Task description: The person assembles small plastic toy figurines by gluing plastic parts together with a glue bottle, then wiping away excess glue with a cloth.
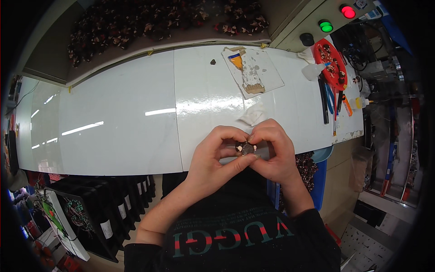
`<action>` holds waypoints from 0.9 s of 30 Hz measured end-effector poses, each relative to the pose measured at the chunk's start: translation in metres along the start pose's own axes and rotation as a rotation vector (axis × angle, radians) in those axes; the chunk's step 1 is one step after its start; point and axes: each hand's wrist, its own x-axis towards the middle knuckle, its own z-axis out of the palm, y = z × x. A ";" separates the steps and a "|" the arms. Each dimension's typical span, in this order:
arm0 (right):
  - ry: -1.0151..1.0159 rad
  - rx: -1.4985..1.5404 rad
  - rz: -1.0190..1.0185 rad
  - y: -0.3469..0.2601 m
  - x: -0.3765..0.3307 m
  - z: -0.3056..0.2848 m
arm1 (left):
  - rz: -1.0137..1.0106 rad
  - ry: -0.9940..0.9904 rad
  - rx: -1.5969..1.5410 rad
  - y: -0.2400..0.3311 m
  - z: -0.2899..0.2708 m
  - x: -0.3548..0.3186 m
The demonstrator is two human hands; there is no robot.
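Between both hands, just over the table's near edge, is a small dark rounded piece [247, 148] with pale ear-like bits at its sides. My left hand [219, 156] pinches it from the left, thumb below and fingers above. My right hand [274, 152] grips the same piece from the right, its thumb and forefinger closed on it. Fingertips of the two hands nearly meet around it. What exactly the piece is, I cannot make out. Beyond the hands lies a crumpled white tissue [253, 114] on the white table [122, 118].
A stained board [271, 75] carries a small orange-and-blue tool. To the right are a red tray [337, 84] of small parts, a squeeze bottle [312, 71], pens and knives. Many dark pieces fill the shelf [158, 22]. A blue bin [320, 186] stands below on the right.
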 end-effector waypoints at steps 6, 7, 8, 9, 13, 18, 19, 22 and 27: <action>-0.014 0.022 0.027 0.001 -0.002 0.000 | -0.015 0.006 0.000 0.001 -0.001 0.000; -0.015 0.023 0.027 0.001 -0.002 0.001 | -0.013 0.005 0.016 0.001 -0.001 0.000; -0.009 0.033 0.029 0.002 -0.002 0.001 | -0.011 0.003 0.031 0.002 0.000 0.001; -0.002 0.042 0.032 0.002 -0.003 0.000 | -0.011 0.003 0.031 0.002 0.000 0.002; -0.022 0.038 0.029 0.006 -0.004 -0.005 | -0.054 -0.012 0.090 0.004 0.001 0.006; -0.105 0.019 0.091 -0.002 -0.003 -0.012 | 0.015 -0.030 0.056 0.001 0.002 0.005; -0.096 -0.026 0.086 -0.004 -0.002 -0.021 | 0.015 0.004 0.105 0.000 0.000 0.004; 0.053 -0.106 0.183 0.006 -0.011 -0.056 | 0.022 0.037 0.126 0.000 0.001 0.004; 0.852 -0.211 0.112 0.036 0.002 -0.133 | 0.020 0.052 0.063 -0.001 0.002 -0.001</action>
